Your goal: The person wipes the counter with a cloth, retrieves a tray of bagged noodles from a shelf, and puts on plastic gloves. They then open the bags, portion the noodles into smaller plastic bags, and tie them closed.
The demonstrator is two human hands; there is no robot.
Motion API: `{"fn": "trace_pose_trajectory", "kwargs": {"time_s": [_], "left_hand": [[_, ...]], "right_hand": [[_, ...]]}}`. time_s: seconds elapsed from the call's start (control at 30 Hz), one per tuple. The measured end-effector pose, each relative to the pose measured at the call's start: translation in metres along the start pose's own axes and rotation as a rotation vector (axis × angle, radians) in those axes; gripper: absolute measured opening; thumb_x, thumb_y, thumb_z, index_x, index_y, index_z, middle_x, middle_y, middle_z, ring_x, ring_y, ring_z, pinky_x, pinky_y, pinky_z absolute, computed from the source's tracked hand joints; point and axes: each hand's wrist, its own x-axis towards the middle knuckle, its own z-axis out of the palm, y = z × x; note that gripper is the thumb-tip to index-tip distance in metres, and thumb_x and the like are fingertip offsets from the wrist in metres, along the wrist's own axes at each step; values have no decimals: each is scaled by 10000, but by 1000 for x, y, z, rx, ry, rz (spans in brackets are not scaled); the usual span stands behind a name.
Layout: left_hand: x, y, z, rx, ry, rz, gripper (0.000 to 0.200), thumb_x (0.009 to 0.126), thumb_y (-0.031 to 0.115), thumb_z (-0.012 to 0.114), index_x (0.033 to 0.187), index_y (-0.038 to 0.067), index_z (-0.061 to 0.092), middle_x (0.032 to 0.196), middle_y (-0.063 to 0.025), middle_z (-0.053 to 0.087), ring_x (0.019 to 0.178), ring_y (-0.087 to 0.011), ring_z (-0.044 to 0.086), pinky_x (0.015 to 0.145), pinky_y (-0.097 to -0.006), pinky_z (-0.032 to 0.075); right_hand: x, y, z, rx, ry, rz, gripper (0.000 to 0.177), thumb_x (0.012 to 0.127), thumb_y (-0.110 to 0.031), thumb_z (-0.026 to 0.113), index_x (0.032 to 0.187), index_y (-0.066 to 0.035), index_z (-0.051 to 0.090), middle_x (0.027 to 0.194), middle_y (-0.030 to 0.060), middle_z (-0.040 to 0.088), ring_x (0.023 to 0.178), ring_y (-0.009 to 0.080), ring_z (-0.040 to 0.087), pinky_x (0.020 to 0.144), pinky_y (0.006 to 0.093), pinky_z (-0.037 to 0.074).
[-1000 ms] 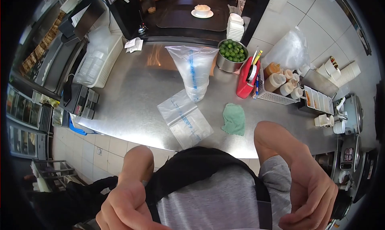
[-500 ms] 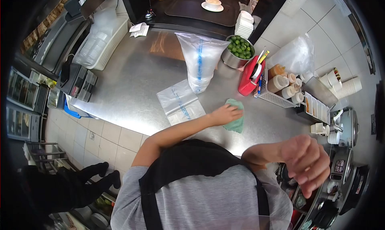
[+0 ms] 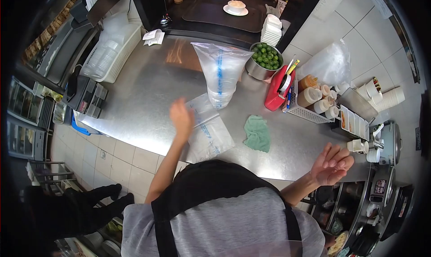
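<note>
My left hand [image 3: 182, 118] is over the left edge of a flat plastic bag [image 3: 208, 133] on the steel counter; motion blurs its fingers, and its grip cannot be made out. My right hand [image 3: 331, 165] hovers above the counter's right part, fingers loosely curled and apart, holding nothing. A crumpled green cloth [image 3: 257, 133] lies between the two hands, touched by neither. Behind the flat bag stands a filled clear bag [image 3: 221, 73] with blue print and a wide top.
At the back are a metal bowl of green limes [image 3: 265, 59], stacked white containers [image 3: 271, 30] and a red holder [image 3: 278, 89]. A basket of sauce bottles [image 3: 310, 113] sits right, a white basket [image 3: 114, 66] left. A person's dark-clothed legs [image 3: 96, 203] show lower left.
My left hand has let go of the green cloth and moved left to the flat bag. My right hand has moved slightly up and away from the camera. The flat bag has shifted slightly.
</note>
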Motion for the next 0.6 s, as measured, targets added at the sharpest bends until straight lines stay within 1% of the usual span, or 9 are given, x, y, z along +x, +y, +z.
{"fn": "trace_pose_trajectory", "kwargs": {"time_s": [0.03,0.13,0.17,0.23,0.3,0.37,0.47,0.57,0.6], "left_hand": [[-5,-18,-6,196,80,-102,242,741,142,634,939,21,568,1199,-181,456,1137,-368,383,929,-482,292],[-13,-44,-15,100,-45,-67,209,755,124,623,932,29,565,1295,-180,383,1209,-410,295,964,-529,235],[-13,-45,-21,148,-17,5,179,760,84,614,928,46,566,1158,-179,504,1122,-376,418,925,-481,315],[-10,-45,-25,-153,-144,-139,133,792,66,595,919,39,563,1022,-139,573,995,-282,515,840,-395,389],[-4,-40,-33,-515,-219,-278,91,825,56,572,913,34,559,898,-94,616,865,-190,568,752,-311,430],[0,-16,-53,-941,-245,-418,57,858,54,548,909,31,556,787,-43,631,732,-98,578,660,-231,439],[10,32,-95,-1154,-470,-384,57,887,73,526,902,21,544,802,-19,628,727,-42,545,653,-189,418],[11,57,-114,-1289,-477,-392,95,826,6,588,898,37,536,785,-43,632,704,-57,563,644,-189,440],[11,60,-118,-1340,-467,-392,122,811,-6,603,902,41,535,788,-48,633,704,-58,566,641,-189,445]], "right_hand": [[-1,4,1,8,6,29,266,851,-330,594,827,-85,492,716,13,471,534,97,413,547,268,329],[-4,29,20,44,54,153,270,838,-302,613,847,-55,504,724,27,493,555,112,432,552,275,351],[-7,41,29,63,89,219,266,832,-284,621,870,-40,521,740,39,518,576,122,463,563,281,374],[-12,65,38,-35,-44,451,291,801,-223,652,986,-18,561,853,90,586,713,165,563,634,278,431],[-9,88,54,-182,-294,712,447,748,-203,702,1123,-13,550,1004,129,601,919,198,582,776,310,451],[-17,117,66,-436,-543,693,513,734,-132,693,1204,-39,511,1097,120,583,1048,200,542,895,325,406],[-47,151,87,-464,-535,580,574,707,-126,719,1231,-58,494,1109,91,580,1048,192,538,911,323,385],[-75,180,92,-261,-498,745,482,713,-115,722,1157,-42,550,1040,72,610,964,150,563,840,277,416],[-76,182,90,-162,-480,888,428,724,-111,716,1120,-37,570,1002,62,618,921,132,567,809,262,421]]}}
